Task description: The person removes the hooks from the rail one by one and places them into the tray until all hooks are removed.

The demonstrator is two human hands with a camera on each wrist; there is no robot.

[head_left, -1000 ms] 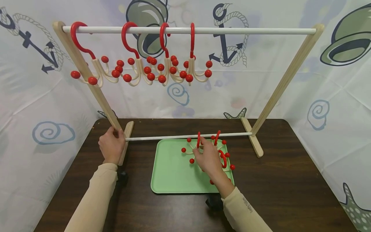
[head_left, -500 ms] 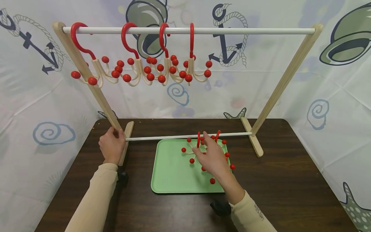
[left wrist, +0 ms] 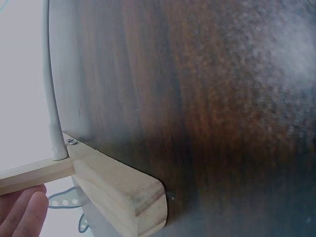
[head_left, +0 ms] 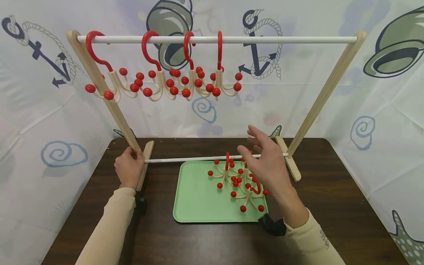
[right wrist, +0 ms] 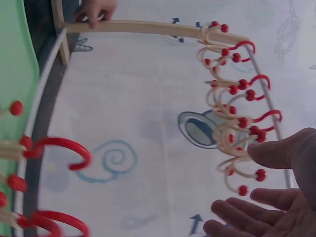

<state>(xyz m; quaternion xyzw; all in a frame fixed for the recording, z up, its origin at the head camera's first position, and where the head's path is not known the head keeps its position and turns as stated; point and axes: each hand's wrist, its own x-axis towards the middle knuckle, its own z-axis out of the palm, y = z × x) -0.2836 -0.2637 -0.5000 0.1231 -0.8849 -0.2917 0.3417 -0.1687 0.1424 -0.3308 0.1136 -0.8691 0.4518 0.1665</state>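
My left hand (head_left: 129, 167) grips the foot of the rack's left wooden post (head_left: 114, 106); in the left wrist view its fingers (left wrist: 32, 212) lie against the wood. Raised over the right side of the green tray (head_left: 195, 198), my right hand (head_left: 271, 162) holds nothing, its thumb and fingers spread apart. Below and left of it, several pale hangers (head_left: 249, 195) with red hooks and red ball tips lie on the tray, partly hidden by that hand. More hangers of this kind (head_left: 160, 82) hang from the white top rod (head_left: 281, 39), grouped on its left half.
A lower white rod (head_left: 185, 159) crosses the rack just behind the tray. The right post (head_left: 326, 92) leans outward in view and stands on a wooden foot (head_left: 288, 159). Around the dark table (head_left: 179, 243) hangs a white cloth (head_left: 394, 121) printed with anchors and shells.
My right hand has lifted off the hangers on the tray and moved right and up, its fingers opening. The left hand stays on the post. The head view has shifted slightly.
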